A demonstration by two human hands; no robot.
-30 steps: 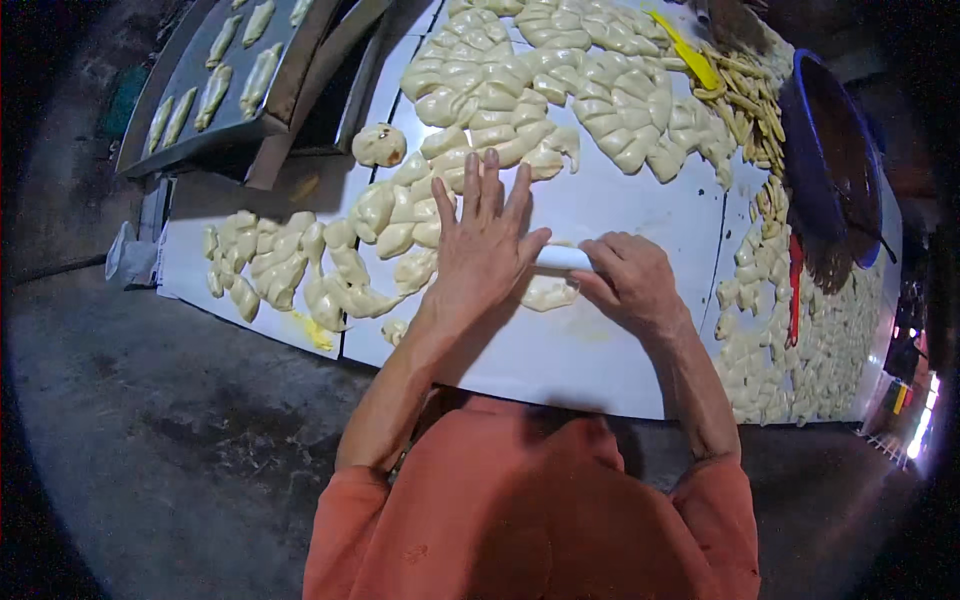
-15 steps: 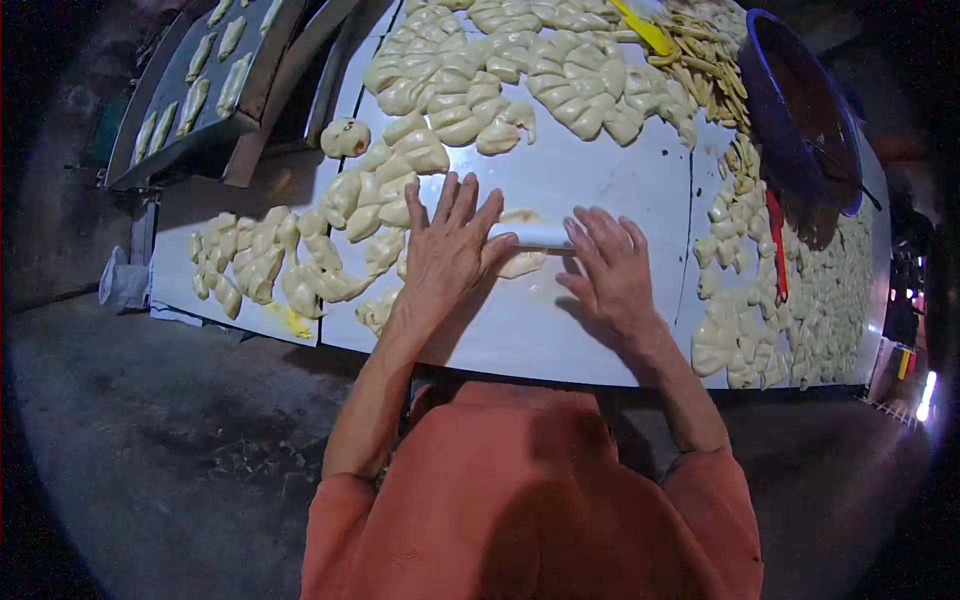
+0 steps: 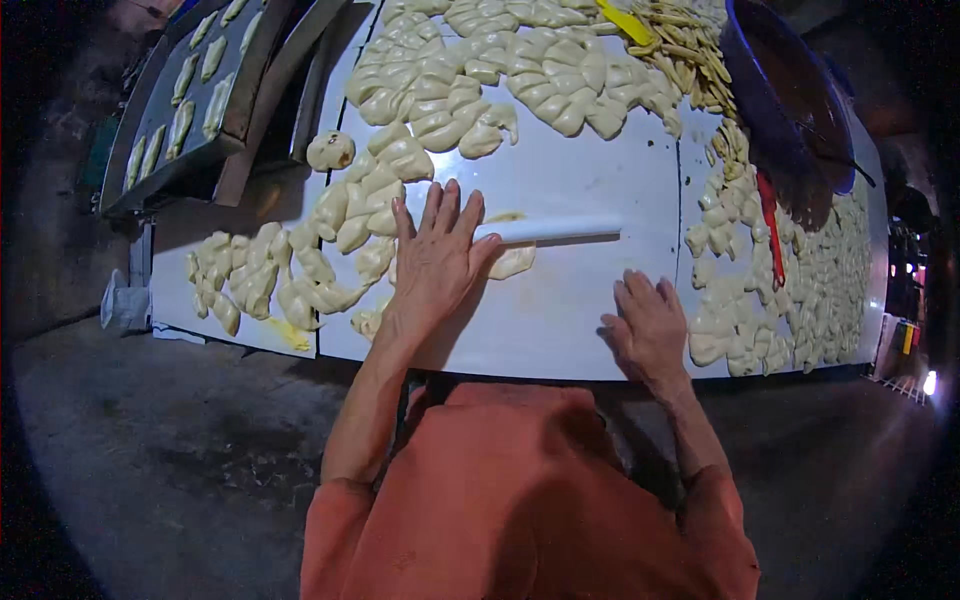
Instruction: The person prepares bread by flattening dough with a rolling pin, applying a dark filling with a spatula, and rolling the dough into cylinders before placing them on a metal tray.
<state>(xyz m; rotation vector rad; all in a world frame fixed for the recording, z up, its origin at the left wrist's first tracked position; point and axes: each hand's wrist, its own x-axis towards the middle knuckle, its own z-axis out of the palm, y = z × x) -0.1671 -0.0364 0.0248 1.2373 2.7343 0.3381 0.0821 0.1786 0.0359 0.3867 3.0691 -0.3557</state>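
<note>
A white rolling pin (image 3: 560, 231) lies crosswise on the white table. My left hand (image 3: 437, 250) rests flat over its left end, fingers spread and thumb along the pin. Under the pin, beside my left thumb, a small flattened piece of dough (image 3: 512, 262) shows on the near side; part of it is covered. My right hand (image 3: 650, 325) is off the pin, lower and to the right near the table's front edge, thumb apart from the fingers and nothing seen in it. Pale dough pieces (image 3: 360, 205) lie in clumps to the left of my left hand.
Oiled dough pieces (image 3: 560, 80) spread across the far side. A metal tray (image 3: 195, 105) with shaped pieces stands at far left. At right are a red-handled tool (image 3: 770, 225), many small pieces (image 3: 820, 280), a dark blue basin (image 3: 790, 90) and a yellow scraper (image 3: 628, 22) beside sliced strips (image 3: 690, 50).
My right hand has left the rolling pin and moved toward me and to the right, baring the pin's right end. My left hand stays on the pin. The whole view has shifted slightly.
</note>
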